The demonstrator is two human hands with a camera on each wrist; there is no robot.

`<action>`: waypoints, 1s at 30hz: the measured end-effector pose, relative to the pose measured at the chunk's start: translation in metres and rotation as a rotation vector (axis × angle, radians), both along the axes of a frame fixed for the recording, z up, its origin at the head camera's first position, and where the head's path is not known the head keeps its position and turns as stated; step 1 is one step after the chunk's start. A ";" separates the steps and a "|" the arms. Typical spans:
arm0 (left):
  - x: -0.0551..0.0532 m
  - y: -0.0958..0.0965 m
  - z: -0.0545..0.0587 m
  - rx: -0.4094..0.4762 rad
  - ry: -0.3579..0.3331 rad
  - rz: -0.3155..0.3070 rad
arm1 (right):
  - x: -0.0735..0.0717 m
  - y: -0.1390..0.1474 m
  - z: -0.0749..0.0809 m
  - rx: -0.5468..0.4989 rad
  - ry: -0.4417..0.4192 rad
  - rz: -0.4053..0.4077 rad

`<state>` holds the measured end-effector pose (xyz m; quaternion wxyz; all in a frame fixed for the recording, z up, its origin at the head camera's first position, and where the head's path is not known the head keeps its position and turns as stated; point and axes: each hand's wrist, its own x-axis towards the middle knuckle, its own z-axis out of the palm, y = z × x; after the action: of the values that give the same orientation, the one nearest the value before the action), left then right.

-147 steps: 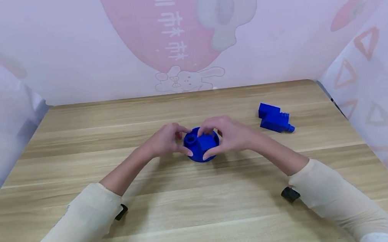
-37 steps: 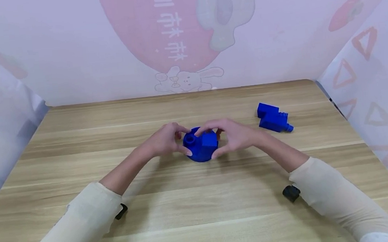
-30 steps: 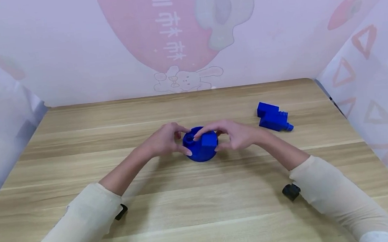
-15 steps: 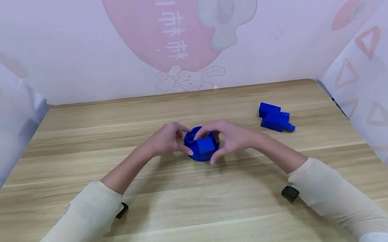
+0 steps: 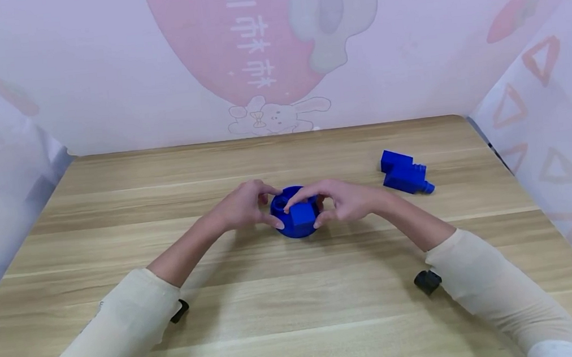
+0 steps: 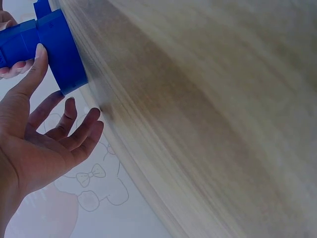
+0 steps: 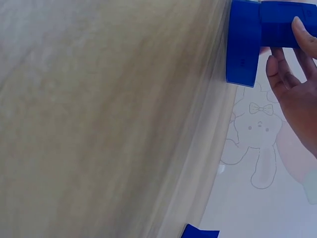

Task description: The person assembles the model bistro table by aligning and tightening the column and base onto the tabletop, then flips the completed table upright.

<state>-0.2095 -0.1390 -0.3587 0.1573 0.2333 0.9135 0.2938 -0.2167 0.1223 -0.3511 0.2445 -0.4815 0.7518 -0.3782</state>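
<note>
A round blue base (image 5: 297,233) with a raised rim and a small ring-shaped socket (image 5: 280,203) sits on the wooden table. My left hand (image 5: 245,206) grips its left side, thumb at the near edge and index finger at the far edge; the other fingers spread loosely in the left wrist view. Upright on the base's right half stands a blue block (image 5: 303,215), tall and angular from the side in the right wrist view. My right hand (image 5: 345,199) pinches this block, index finger across its far top side and thumb at its near right side.
Another blue part (image 5: 404,174), stepped and with a narrow round tip, lies on the table (image 5: 287,309) at the back right. A printed curtain (image 5: 399,66) stands behind the table. Black wrist devices (image 5: 428,282) hang by the sleeves.
The blue block has turned on the base, its front face swinging towards me. My right thumb came off the block and is back against it. The left hand keeps its hold.
</note>
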 end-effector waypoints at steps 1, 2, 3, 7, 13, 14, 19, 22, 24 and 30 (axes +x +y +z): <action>0.000 0.000 0.000 -0.001 0.001 0.000 | 0.000 0.000 0.001 0.002 -0.004 -0.003; 0.000 0.000 0.000 -0.001 0.003 0.000 | 0.000 -0.001 0.001 0.004 -0.007 -0.003; 0.000 0.001 0.000 -0.002 0.003 0.000 | -0.001 -0.001 0.002 0.007 -0.009 -0.003; 0.001 0.001 0.000 -0.005 0.005 -0.003 | -0.002 -0.001 0.003 0.008 -0.012 0.005; 0.000 0.002 0.000 -0.021 0.016 -0.002 | -0.005 -0.001 0.002 0.007 -0.016 0.020; 0.000 0.002 0.000 -0.026 0.018 -0.001 | -0.005 -0.001 0.002 0.006 -0.016 0.022; 0.000 0.002 0.002 -0.054 0.014 0.006 | -0.006 -0.001 0.002 -0.001 -0.021 0.030; 0.001 0.002 0.004 -0.067 0.011 0.009 | -0.007 -0.001 0.001 -0.001 -0.025 0.033; 0.001 0.003 0.005 -0.072 0.011 0.010 | -0.007 -0.001 0.001 -0.001 -0.026 0.035; 0.001 0.003 0.004 -0.076 0.008 0.009 | -0.006 -0.001 -0.001 -0.002 -0.038 0.028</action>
<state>-0.2081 -0.1357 -0.3550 0.1612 0.2240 0.9257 0.2589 -0.2231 0.1215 -0.3516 0.2636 -0.4850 0.7397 -0.3848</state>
